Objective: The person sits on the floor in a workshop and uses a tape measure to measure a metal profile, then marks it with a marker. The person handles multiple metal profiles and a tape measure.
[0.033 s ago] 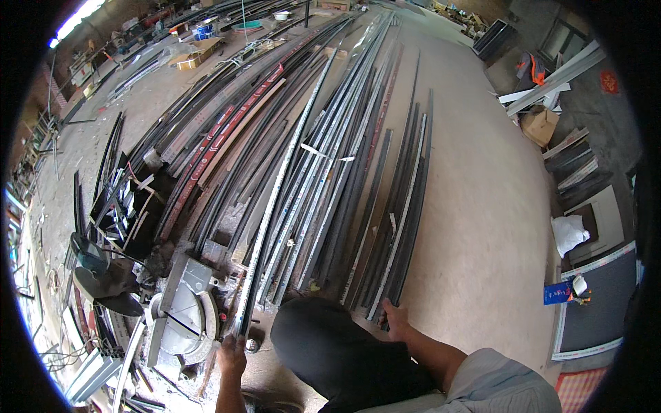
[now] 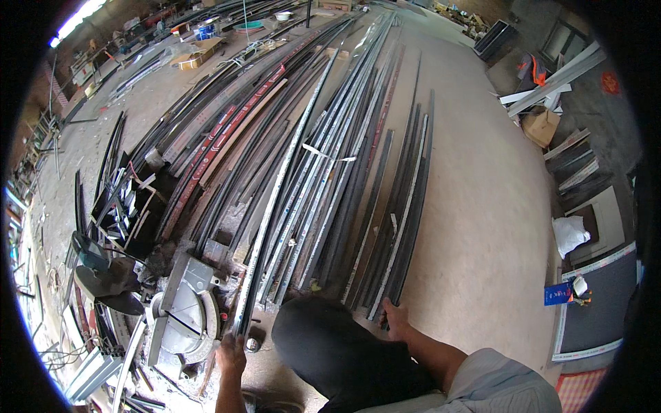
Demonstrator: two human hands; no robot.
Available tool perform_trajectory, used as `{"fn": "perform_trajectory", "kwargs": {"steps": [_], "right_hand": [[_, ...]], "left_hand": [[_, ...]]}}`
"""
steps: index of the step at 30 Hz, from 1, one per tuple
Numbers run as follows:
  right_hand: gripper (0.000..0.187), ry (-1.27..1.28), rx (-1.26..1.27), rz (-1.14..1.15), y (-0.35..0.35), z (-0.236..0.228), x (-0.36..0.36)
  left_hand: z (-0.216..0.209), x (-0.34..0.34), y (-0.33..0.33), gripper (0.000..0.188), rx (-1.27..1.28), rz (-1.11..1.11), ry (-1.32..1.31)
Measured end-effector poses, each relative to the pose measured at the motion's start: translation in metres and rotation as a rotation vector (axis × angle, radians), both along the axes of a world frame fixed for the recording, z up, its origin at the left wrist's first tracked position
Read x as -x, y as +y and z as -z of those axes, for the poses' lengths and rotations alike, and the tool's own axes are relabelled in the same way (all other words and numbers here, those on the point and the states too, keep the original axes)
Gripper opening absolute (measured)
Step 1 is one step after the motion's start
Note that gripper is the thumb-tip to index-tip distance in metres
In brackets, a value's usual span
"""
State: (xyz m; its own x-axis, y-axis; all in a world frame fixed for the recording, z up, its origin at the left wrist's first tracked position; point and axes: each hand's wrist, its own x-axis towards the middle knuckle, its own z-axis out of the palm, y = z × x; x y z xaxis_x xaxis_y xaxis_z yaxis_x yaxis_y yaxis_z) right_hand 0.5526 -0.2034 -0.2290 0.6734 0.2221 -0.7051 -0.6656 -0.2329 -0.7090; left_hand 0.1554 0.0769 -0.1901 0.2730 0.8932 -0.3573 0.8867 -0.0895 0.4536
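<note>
A long metal profile with a pale film strip along it point(image 2: 277, 184) slants away from me, its near end in my left hand point(image 2: 231, 354). The fingers of that hand are closed round the end, beside the round silver base of a mitre saw point(image 2: 187, 313). My right hand point(image 2: 394, 321) grips the near end of a long dark metal profile point(image 2: 413, 241) at the right of the pile; other dark profiles lie close against it, and I cannot tell whether it holds more than one. Between my hands is my bent knee point(image 2: 310, 337) in dark trousers.
The saw's dark head and blade point(image 2: 107, 279) stand at the left. Beyond them is a black bin of offcuts point(image 2: 127, 213). Bundled profiles point(image 2: 323, 165) run far across the floor, tied with a white strap point(image 2: 329, 153). A framed dark panel point(image 2: 595, 310) lies at the right.
</note>
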Motion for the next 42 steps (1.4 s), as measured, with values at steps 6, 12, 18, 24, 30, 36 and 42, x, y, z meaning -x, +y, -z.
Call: {"fn": "perform_trajectory", "kwargs": {"steps": [6,12,18,24,30,36,42], "right_hand": [[0.040,-0.050,0.032,-0.024,0.025,-0.034,0.007],[0.041,-0.248,0.124,0.007,0.034,-0.040,0.006],[0.039,-0.452,0.170,-0.156,0.035,-0.035,0.014],[0.039,-0.298,0.039,-0.083,0.067,-0.095,0.015],[0.038,-0.254,-0.192,-0.220,0.102,-0.139,0.015],[0.034,-0.088,-0.287,-0.308,0.136,-0.151,0.045],[0.038,-0.054,-0.318,-0.475,0.154,-0.155,0.073]], "left_hand": [[-0.031,-0.013,0.001,0.037,-0.080,-0.072,0.176],[-0.058,-0.016,0.007,0.037,-0.071,0.074,0.087],[-0.059,0.005,0.023,0.046,-0.031,0.143,-0.166],[-0.080,0.009,0.030,0.058,0.381,0.002,-0.534],[-0.100,0.002,0.036,0.059,0.347,0.021,-0.549],[-0.094,0.017,0.055,0.051,-0.031,0.066,-0.311],[-0.138,0.009,0.056,0.053,0.016,0.002,-0.358]]}}
